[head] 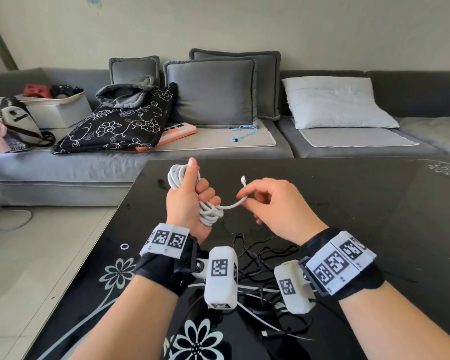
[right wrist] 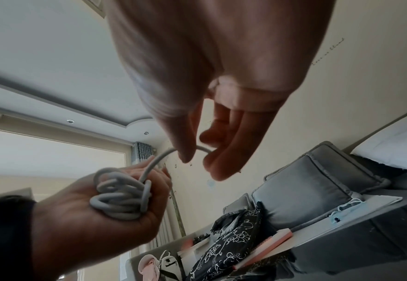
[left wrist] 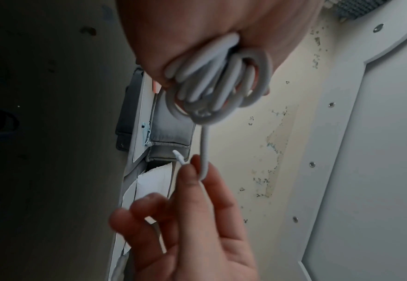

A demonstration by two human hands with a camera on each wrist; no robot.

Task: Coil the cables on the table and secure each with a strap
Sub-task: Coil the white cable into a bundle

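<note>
My left hand (head: 190,196) grips a coiled white cable (head: 178,175) above the black table, thumb pointing up; loops of that coil (left wrist: 212,89) (right wrist: 120,197) stick out of the fist at top and bottom. A short free end runs right from the coil to my right hand (head: 268,201), which pinches it between thumb and index finger, the other fingers spread. The white plug (head: 244,181) points up past that pinch. A tangle of black cables (head: 265,258) lies on the table under my wrists, partly hidden by the wrist cameras.
The black glass table (head: 361,203) with white flower prints reaches right and far. A small white ring (head: 124,246) lies near its left edge. Behind stands a grey sofa (head: 218,152) with cushions, a patterned bag (head: 120,126), a white pillow (head: 335,102) and a blue cord (head: 244,129).
</note>
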